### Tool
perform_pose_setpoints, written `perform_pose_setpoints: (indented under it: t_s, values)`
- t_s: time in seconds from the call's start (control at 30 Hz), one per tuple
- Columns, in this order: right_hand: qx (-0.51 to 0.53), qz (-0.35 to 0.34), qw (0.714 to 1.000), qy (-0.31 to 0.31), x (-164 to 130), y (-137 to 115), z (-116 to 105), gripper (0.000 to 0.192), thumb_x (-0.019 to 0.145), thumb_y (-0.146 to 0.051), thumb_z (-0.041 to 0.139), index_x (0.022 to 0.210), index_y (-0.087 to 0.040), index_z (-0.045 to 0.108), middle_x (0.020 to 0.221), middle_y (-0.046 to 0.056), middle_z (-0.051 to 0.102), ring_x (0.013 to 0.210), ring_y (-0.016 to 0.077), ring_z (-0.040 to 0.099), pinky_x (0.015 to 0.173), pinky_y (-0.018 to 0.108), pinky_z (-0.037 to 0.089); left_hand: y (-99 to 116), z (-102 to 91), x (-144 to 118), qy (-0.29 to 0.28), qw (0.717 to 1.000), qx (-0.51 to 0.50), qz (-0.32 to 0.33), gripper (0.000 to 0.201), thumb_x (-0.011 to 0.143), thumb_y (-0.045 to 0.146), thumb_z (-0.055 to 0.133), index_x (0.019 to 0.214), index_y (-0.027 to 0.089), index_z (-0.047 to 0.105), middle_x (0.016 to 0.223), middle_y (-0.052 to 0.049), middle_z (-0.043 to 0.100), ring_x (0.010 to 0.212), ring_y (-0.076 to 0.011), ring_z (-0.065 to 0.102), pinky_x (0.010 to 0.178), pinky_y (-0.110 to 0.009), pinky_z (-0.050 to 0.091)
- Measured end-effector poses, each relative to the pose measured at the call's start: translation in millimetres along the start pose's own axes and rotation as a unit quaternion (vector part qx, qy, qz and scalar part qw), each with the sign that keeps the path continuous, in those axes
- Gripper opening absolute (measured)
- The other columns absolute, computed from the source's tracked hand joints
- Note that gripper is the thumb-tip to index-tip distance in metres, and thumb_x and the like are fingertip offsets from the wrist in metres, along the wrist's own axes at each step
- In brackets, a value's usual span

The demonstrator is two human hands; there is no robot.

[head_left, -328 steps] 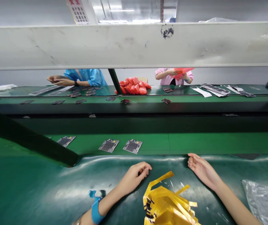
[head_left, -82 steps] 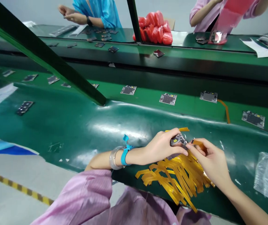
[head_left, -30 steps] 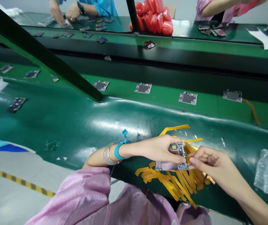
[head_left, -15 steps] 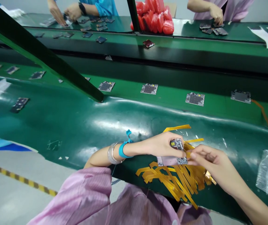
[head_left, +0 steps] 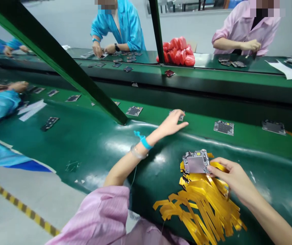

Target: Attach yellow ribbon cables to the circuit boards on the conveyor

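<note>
My right hand (head_left: 228,173) pinches a circuit board (head_left: 196,164) by its right edge, with a grey plate facing up. A yellow-orange strip passes by those fingers; whether it joins the board cannot be told. Under and in front of the board lies a heap of yellow-orange flex strips (head_left: 202,200). My left hand (head_left: 171,122), wearing a blue wrist strap (head_left: 146,142), reaches over the green belt. Its fingertips partly cover another circuit board (head_left: 181,116), and the thumb is spread away from the fingers. No grip on that board shows.
More boards lie on the belt, including one board (head_left: 223,127) to the right. A green post (head_left: 84,85) slants across the left. Red wrapped bundles (head_left: 178,51) sit across the line. Co-workers' hands are at the far bench, and a blue sleeve (head_left: 0,105) is at left.
My left hand has let go of the held board and moved up to the belt. My right hand keeps the board. The view has tilted up, and a co-worker's arm appears at left.
</note>
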State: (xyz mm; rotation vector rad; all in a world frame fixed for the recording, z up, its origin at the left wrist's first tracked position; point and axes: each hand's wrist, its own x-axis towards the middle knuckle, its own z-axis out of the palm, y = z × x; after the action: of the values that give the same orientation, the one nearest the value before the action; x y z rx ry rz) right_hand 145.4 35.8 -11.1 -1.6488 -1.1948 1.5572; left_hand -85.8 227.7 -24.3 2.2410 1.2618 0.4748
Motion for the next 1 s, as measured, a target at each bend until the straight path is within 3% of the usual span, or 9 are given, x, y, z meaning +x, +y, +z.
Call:
perform_pose_setpoints:
  t_s: [0.1, 0.23, 0.33, 0.4, 0.5, 0.63, 0.73, 0.87, 1.0]
  values:
    - [0.01, -0.003, 1.0, 0.017, 0, 2, -5, 0.04, 0.075, -0.057, 0.078, 0.086, -0.019, 0.071, 0.083, 0.005, 0.072, 0.08, 0.0231, 0.065, 0.078, 0.034, 0.048, -45, -2.5, 46, -0.017, 0.999, 0.036, -0.022, 0.072, 0.084, 0.033, 0.071, 0.145, 0.014, 0.04, 0.157, -0.021, 0.036, 0.149, -0.0358, 0.024, 0.12, -0.052, 0.016]
    - [0.026, -0.016, 0.998, 0.05, -6, 6, -12, 0.037, 0.076, -0.054, 0.079, 0.086, -0.019, 0.072, 0.085, 0.005, 0.073, 0.083, 0.0234, 0.067, 0.079, 0.034, 0.049, -71, -1.4, 71, -0.043, 0.998, 0.038, -0.031, 0.077, 0.072, 0.032, 0.081, 0.141, 0.02, 0.048, 0.142, -0.017, 0.054, 0.136, -0.04, 0.041, 0.113, -0.06, 0.022]
    - [0.043, -0.051, 0.994, 0.089, 6, -2, -20, 0.036, 0.076, -0.052, 0.08, 0.09, -0.019, 0.074, 0.088, 0.006, 0.075, 0.084, 0.0234, 0.069, 0.081, 0.034, 0.052, -74, -6.9, 71, -0.034, 0.999, 0.026, -0.034, 0.065, 0.059, 0.033, 0.089, 0.117, 0.017, 0.063, 0.122, -0.016, 0.063, 0.12, -0.04, 0.051, 0.103, -0.055, 0.036]
    - [0.054, -0.092, 0.988, 0.113, 28, -14, -26, 0.037, 0.076, -0.052, 0.08, 0.093, -0.019, 0.074, 0.091, 0.008, 0.076, 0.085, 0.0241, 0.071, 0.083, 0.036, 0.055, -71, -15.6, 64, -0.017, 1.0, 0.002, -0.023, 0.043, 0.065, 0.035, 0.084, 0.099, 0.016, 0.065, 0.112, -0.013, 0.064, 0.109, -0.0339, 0.056, 0.096, -0.045, 0.043]
    - [0.059, -0.145, 0.978, 0.136, 76, -36, -36, 0.04, 0.075, -0.054, 0.078, 0.095, -0.019, 0.072, 0.098, 0.011, 0.077, 0.087, 0.0263, 0.073, 0.085, 0.042, 0.058, -59, -31.9, 39, 0.034, 0.998, -0.048, -0.007, 0.024, 0.084, 0.037, 0.068, 0.094, 0.017, 0.06, 0.1, -0.007, 0.065, 0.094, -0.0232, 0.06, 0.084, -0.032, 0.046]
    - [0.022, -0.199, 0.957, 0.21, 114, -54, -29, 0.042, 0.074, -0.05, 0.079, 0.099, -0.019, 0.069, 0.112, 0.015, 0.073, 0.11, 0.0343, 0.066, 0.098, 0.054, 0.05, -23, -42.9, -18, 0.078, 0.99, -0.117, -0.027, 0.029, 0.093, 0.047, 0.057, 0.096, 0.019, 0.05, 0.075, 0.0, 0.062, 0.066, -0.0152, 0.057, 0.059, -0.023, 0.041]
    - [-0.01, -0.258, 0.939, 0.226, 93, -52, -4, 0.036, 0.079, -0.045, 0.076, 0.106, -0.022, 0.067, 0.128, 0.012, 0.067, 0.126, 0.0324, 0.055, 0.109, 0.053, 0.041, 12, -33.4, -63, 0.074, 0.964, -0.243, -0.077, 0.036, 0.088, 0.05, 0.066, 0.09, 0.02, 0.047, 0.062, 0.005, 0.056, 0.051, -0.0104, 0.048, 0.049, -0.02, 0.032]
    - [-0.069, -0.325, 0.931, 0.149, 38, -40, 27, 0.014, 0.089, -0.036, 0.069, 0.095, -0.024, 0.07, 0.104, 0.005, 0.074, 0.098, 0.0241, 0.068, 0.093, 0.042, 0.051, 55, -10.0, -101, 0.031, 0.947, -0.314, -0.067, 0.036, 0.087, 0.044, 0.071, 0.085, 0.02, 0.044, 0.069, 0.003, 0.061, 0.057, -0.0093, 0.051, 0.053, -0.019, 0.033]
    - [-0.111, -0.326, 0.925, 0.16, 10, -30, 27, 0.009, 0.092, -0.031, 0.066, 0.088, -0.023, 0.07, 0.094, 0.004, 0.075, 0.09, 0.0231, 0.067, 0.085, 0.038, 0.051, 83, 3.4, -114, -0.012, 0.949, -0.314, -0.023, 0.032, 0.091, 0.036, 0.067, 0.08, 0.02, 0.041, 0.061, 0.007, 0.052, 0.054, -0.0077, 0.042, 0.052, -0.021, 0.029]
